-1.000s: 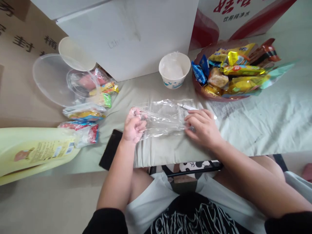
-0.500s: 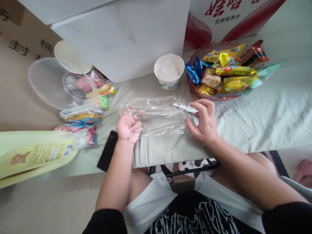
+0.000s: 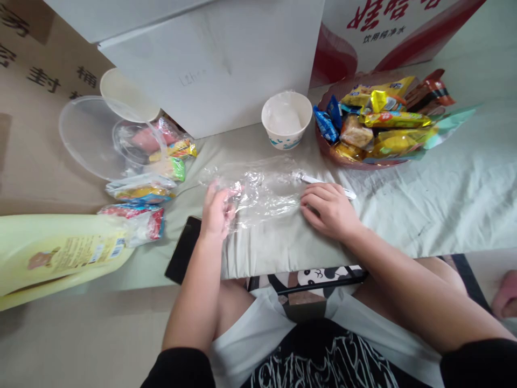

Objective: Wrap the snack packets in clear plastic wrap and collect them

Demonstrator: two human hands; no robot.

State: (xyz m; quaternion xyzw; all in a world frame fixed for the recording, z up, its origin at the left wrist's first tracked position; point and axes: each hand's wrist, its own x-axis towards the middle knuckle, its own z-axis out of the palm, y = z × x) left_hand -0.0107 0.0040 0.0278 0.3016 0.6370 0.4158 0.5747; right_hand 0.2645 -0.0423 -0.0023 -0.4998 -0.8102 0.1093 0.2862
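Got plastic bag (image 3: 269, 188) on surface (image 3: 404, 221), btwn L hand (image 3: 217, 211) & R hand (image 3: 329, 209). See slim tool (image 3: 313, 178) w/ tip at bag's R edge, partly behind R hand. Have paper cup (image 3: 285, 141) behind bag, in front of carton (image 3: 214, 70); just R of cup, got bowl (image 3: 355, 162) w/ wrapped snacks (image 3: 388, 119) in it, water carton (image 3: 388, 32) behind. See phone (image 3: 183, 252) L of L forearm, nr front edge; farther L, snack packets (image 3: 141, 192), then pouch (image 3: 60, 264) front-L.

Left fingers (image 3: 230, 211) touching clear plastic (image 3: 264, 188); right fingers (image 3: 313, 200) overlapping slim white tool (image 3: 310, 179).
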